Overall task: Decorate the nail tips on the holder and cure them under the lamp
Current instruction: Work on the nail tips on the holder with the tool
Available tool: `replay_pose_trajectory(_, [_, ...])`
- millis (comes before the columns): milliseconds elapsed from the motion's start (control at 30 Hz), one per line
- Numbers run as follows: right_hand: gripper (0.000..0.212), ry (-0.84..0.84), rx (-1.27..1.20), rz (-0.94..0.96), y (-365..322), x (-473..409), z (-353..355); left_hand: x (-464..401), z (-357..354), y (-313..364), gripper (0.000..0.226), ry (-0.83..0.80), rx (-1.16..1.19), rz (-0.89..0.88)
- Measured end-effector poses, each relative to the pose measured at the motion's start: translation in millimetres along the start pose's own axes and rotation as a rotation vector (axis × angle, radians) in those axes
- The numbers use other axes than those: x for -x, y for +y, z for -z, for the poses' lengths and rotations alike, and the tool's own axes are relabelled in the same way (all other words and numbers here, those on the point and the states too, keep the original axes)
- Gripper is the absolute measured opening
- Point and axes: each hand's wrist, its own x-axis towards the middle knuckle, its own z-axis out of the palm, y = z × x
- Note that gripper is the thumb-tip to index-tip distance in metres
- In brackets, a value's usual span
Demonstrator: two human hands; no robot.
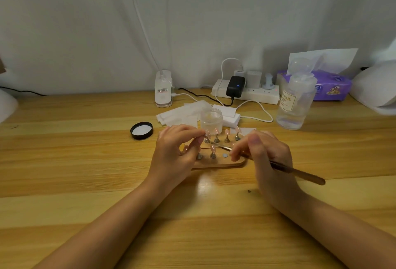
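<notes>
nail tips (216, 132) | left hand (175, 150) fingers pinch one | right hand (263, 153) fingers grip tweezers (300, 171)

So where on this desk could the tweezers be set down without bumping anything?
Bare wood lies left of the black lid and in front of the holder, between the forearms. A smaller patch sits right of the right hand, below the bottle. Behind the holder it is crowded: jar, wipes, cables.
</notes>
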Motion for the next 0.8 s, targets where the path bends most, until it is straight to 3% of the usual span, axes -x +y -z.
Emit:
replay_pose_trajectory(167, [0.036, -0.057, 0.062, -0.068, -3.9, -4.4, -2.5, -0.2, 0.5, 2.9, 0.021, -0.005, 0.008, 0.015])
replay_pose_trajectory(433, [0.037, -0.031, -0.017, 0.003, -6.1, -1.3, 1.5, 0.3, 1.0, 5.3, 0.021, -0.011, 0.061, 0.098])
replay_pose_trajectory(533, [0.036, -0.01, -0.017, -0.111, -8.0, -4.2, 2.1, 0.0, 1.5, 5.6, 0.02, -0.015, 0.072, 0.098])
replay_pose_trajectory(633, [0.022, -0.024, -0.018, -0.187, -8.8, -7.4, 0.8, 0.0, 1.7, 6.7, 0.02, -0.027, 0.068, 0.082])
replay_pose_trajectory(800, [0.023, -0.105, 0.083, -0.077, -6.8, -8.7, -2.2, 0.0, 2.5, 9.6, 0.029, -0.049, 0.062, 0.04])
